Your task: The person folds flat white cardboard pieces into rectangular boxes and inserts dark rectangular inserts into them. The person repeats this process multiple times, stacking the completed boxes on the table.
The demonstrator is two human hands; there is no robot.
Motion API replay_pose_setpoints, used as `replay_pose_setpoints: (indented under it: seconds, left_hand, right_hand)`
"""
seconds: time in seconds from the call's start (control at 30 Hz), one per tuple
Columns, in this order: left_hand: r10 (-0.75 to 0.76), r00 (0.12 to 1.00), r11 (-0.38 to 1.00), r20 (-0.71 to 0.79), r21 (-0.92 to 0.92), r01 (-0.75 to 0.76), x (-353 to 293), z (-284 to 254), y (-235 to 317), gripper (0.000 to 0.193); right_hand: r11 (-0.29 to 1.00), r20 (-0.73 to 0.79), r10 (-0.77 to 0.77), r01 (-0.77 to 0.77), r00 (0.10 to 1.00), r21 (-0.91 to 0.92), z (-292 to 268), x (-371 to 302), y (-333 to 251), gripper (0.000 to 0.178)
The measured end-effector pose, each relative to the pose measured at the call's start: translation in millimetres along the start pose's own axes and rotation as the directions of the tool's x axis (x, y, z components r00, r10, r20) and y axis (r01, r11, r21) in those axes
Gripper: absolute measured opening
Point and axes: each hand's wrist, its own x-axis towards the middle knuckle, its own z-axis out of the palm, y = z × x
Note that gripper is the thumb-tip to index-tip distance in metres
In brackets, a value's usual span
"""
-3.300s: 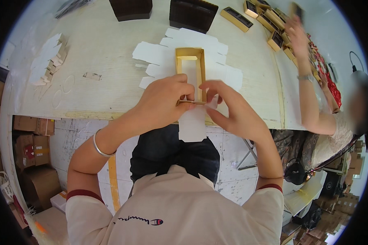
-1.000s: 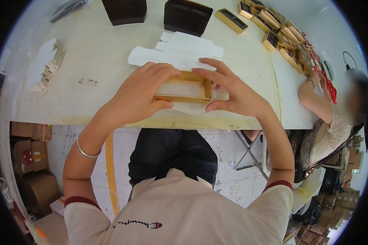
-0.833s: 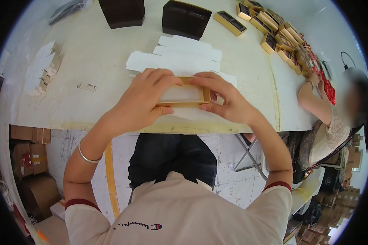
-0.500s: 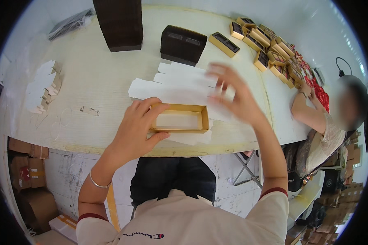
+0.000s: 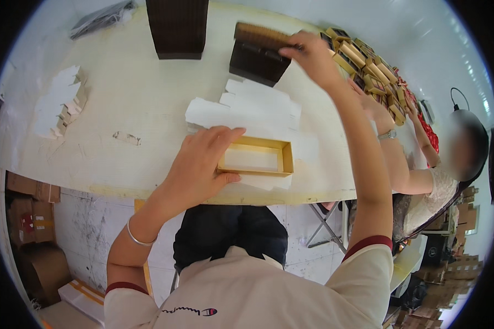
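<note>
While the gold box [image 5: 286,158] stands near me with four walls raised, nothing lies inside yet, and the white cut sheets [image 5: 252,107] beyond remain unfolded. In the head view, my left hand [image 5: 196,162] clamps thumb and fingers around its left end; far right, my right hand [image 5: 313,55] pinches a brown ridged piece [image 5: 258,36] above the dark stack [image 5: 256,64].

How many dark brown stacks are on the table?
2: the left stack, reaching the picture's top edge, and the right stack, just below the brown piece in the right hand.
</note>
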Motion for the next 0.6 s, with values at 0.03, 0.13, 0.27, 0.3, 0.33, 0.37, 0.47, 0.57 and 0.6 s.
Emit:
replay_pose_setpoints:
  seconds: [0.03, 0.13, 0.27, 0.3, 0.33, 0.37, 0.47, 0.57, 0.6]
  left_hand:
    - [0.015, 1.000, 1.000, -0.007, -0.025, -0.015, 1, 0, -1, 0.075]
    - [-0.017, 0.999, 0.992, 0.038, -0.128, 0.022, 3, -1, -1, 0.078]
    - [-0.018, 1.000, 0.996, 0.020, -0.090, 0.020, 5, -5, 3, 0.082]
    - [-0.012, 1.000, 0.997, 0.020, -0.071, 0.014, 6, -5, 6, 0.082]
    - [0.019, 1.000, 0.999, 0.012, -0.048, -0.019, 7, -5, 9, 0.082]
    - [0.052, 0.999, 0.998, 0.008, -0.024, -0.051, 8, -4, 12, 0.081]
    - [0.105, 0.994, 0.994, 0.034, -0.004, -0.105, 10, 2, 17, 0.081]
    - [0.065, 0.990, 0.998, 0.123, 0.014, -0.067, 12, 8, 23, 0.078]
    - [0.040, 0.986, 0.999, 0.160, 0.024, -0.044, 13, 9, 25, 0.076]
  right_hand:
    - [0.996, -0.073, -0.009, 0.016, 0.997, 0.090, -11, -1, -9, 0.016]
    - [0.709, 0.244, 0.260, -0.356, 0.934, 0.609, -67, -32, -46, 0.025]
    - [0.312, 0.543, 0.503, -0.727, 0.673, 0.612, -77, -96, -98, 0.035]
    - [0.402, 0.695, 0.330, -0.761, 0.639, 0.509, -79, -114, -86, 0.037]
    - [0.375, 0.741, 0.359, -0.814, 0.568, 0.443, -79, -128, -82, 0.038]
    - [0.342, 0.780, 0.387, -0.862, 0.492, 0.375, -80, -138, -80, 0.040]
    - [0.295, 0.795, 0.445, -0.906, 0.412, 0.304, -83, -142, -85, 0.039]
    - [0.393, 0.779, 0.465, -0.886, 0.421, 0.245, -71, -136, -93, 0.039]
    - [0.461, 0.736, 0.476, -0.849, 0.481, 0.257, -67, -133, -96, 0.039]
